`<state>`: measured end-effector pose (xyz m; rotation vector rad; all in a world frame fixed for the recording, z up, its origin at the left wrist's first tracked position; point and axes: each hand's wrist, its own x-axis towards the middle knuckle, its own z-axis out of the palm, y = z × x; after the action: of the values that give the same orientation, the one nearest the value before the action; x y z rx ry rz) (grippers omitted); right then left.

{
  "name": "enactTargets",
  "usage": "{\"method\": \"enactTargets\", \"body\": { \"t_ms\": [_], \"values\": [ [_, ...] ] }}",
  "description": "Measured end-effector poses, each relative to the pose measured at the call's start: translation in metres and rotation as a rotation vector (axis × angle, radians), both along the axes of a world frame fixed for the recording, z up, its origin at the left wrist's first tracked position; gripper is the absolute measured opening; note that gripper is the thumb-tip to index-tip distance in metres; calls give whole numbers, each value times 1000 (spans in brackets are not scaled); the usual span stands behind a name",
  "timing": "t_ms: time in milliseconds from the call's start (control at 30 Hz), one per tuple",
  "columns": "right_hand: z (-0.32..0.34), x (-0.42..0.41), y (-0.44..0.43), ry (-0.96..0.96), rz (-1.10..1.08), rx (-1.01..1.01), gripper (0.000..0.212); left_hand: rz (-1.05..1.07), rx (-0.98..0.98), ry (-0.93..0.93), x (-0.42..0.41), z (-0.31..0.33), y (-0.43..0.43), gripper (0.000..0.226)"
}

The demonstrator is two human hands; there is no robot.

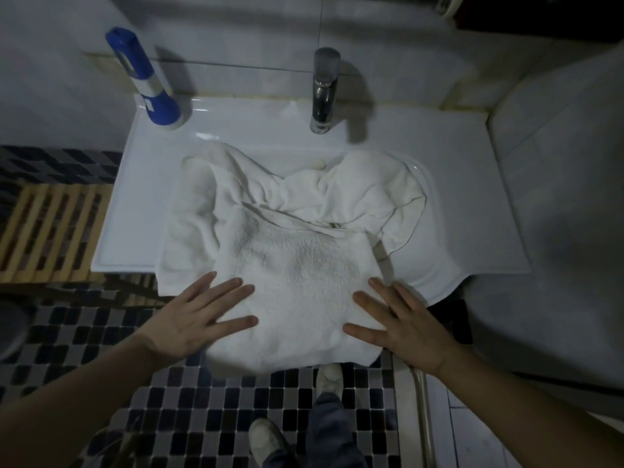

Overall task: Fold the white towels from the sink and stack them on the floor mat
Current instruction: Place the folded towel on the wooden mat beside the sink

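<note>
folded white towel (297, 292), laid over front rim of sink (141, 197), pressed from both sides by flat palms.
left hand (199, 315) flat on towel's left edge, fingers straight and spread, gripping nothing; right hand (401, 325) likewise on right edge, fingers straight and pointing inward, gripping nothing. towel's middle bare between the two hands, near edge hanging past the rim above checkered tile floor (202, 417). crumpled white towels (354, 190) heaped in the basin just behind and partly under the folded one. chrome faucet (324, 92) upright at the back rim; blue flashlight (145, 79) standing at back left corner. wooden slatted floor mat (50, 228) left of the sink, well apart from both hands. pale shoes (329, 380) below the towel.
</note>
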<state>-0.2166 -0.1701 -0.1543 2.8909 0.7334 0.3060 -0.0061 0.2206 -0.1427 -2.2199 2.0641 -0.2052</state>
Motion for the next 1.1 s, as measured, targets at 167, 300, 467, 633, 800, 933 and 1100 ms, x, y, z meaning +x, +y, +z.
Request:
{"method": "enactTargets", "body": {
  "t_ms": [167,300,467,633,800,933,1100],
  "values": [
    [3,-3,5,10,-40,-23,85,36,14,59,1,8,-3,119],
    [1,-19,18,38,-96,-40,86,95,16,84,-13,11,-3,120],
    [-1,-35,1,122,-58,-95,65,121,95,125,-9,12,15,128],
    [-1,-26,-9,166,-67,-65,59,46,94,156,-1,6,21,23],
    [-7,-4,-1,138,15,-147,15,-68,115,18,10,-11,19,34],
    [-4,3,10,179,-56,11,16,-53,59,60,10,-15,9,37],
    [8,6,20,240,-389,353,78,470,-126,796,0,13,-8,57]
  ]
}}
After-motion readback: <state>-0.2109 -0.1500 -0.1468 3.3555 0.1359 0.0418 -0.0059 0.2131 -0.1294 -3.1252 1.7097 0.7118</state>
